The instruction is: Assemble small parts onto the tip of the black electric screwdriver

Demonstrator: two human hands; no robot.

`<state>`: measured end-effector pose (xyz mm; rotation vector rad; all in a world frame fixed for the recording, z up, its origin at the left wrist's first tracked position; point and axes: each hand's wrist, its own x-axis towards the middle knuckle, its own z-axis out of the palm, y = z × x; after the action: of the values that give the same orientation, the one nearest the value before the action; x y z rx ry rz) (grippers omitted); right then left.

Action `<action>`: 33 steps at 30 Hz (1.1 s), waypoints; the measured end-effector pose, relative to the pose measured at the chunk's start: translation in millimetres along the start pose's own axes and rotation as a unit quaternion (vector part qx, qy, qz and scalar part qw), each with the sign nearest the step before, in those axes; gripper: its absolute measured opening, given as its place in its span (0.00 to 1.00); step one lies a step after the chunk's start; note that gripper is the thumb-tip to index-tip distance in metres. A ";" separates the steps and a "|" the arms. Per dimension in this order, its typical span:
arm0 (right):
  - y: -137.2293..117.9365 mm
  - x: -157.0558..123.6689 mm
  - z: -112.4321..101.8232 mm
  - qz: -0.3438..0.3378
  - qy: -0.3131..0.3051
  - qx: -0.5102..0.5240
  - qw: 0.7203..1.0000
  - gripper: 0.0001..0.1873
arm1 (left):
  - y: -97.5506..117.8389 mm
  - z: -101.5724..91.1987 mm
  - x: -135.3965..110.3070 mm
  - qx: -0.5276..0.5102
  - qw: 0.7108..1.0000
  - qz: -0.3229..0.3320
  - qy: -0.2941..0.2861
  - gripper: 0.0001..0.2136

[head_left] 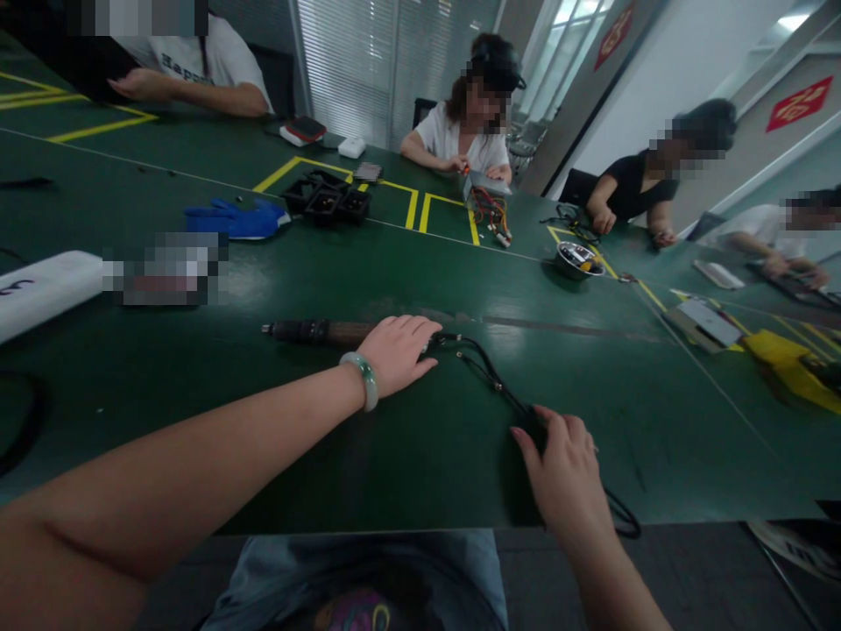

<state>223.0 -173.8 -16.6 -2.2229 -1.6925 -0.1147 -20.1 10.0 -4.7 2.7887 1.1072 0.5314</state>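
A dark electric screwdriver (299, 331) lies lengthwise on the green table, its tip pointing left. My left hand (396, 352), with a jade bangle at the wrist, grips the tool's rear end from above; its palm side is hidden. From that end a black cord (487, 361) runs right and toward me. My right hand (566, 456) is closed over the cord near the table's front edge, thumb apart on the left. Part of the cord is hidden under it, and a loop comes out on the right.
Blue glove (236, 219), black trays (325, 200) and a metal bowl (578, 260) with small parts stand farther back. A white box-like object (49, 289) is at left. A yellow bag (788, 364) lies right. Several people work across the table, one at a metal box with coloured wires (490, 206).
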 end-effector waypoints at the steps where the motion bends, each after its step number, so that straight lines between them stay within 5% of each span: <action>1: 11.6 -8.1 -0.7 0.028 -0.008 0.010 1.000 0.15 | -0.6 -0.2 0.5 0.000 1.000 0.001 -0.001 0.22; 5: 45.1 -2.1 -10.9 0.077 0.016 0.017 0.997 0.13 | -1.9 -3.2 0.4 -0.012 1.000 0.009 -0.022 0.20; 11: 75.0 98.9 -32.1 0.066 0.085 -0.004 0.994 0.27 | 3.6 -8.2 -5.0 -0.018 0.997 0.054 -0.050 0.18; 15: 65.2 166.3 -5.1 0.072 0.051 -0.002 0.996 0.33 | 6.4 -8.8 -6.7 0.004 0.997 0.064 -0.039 0.16; 18: 48.6 190.7 26.0 0.086 -0.006 0.026 0.996 0.32 | 6.5 -9.4 -6.3 0.010 0.997 0.074 -0.037 0.15; 22: 30.8 189.2 45.1 -0.042 -0.001 0.101 0.994 0.26 | 7.0 -9.1 -3.8 0.018 0.996 0.076 -0.031 0.13; 26: 16.8 172.5 36.0 -0.226 -0.085 0.193 0.951 0.20 | 7.1 -6.4 -0.8 0.028 0.998 0.057 -0.018 0.13; 33: -13.2 152.4 2.3 -0.305 -0.204 0.099 0.925 0.08 | 4.5 -2.1 0.9 0.028 0.998 0.057 0.002 0.12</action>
<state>253.7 -29.8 25.1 -1.5754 -2.4492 0.3796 -17.3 7.3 -1.5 2.9132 0.9840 0.5258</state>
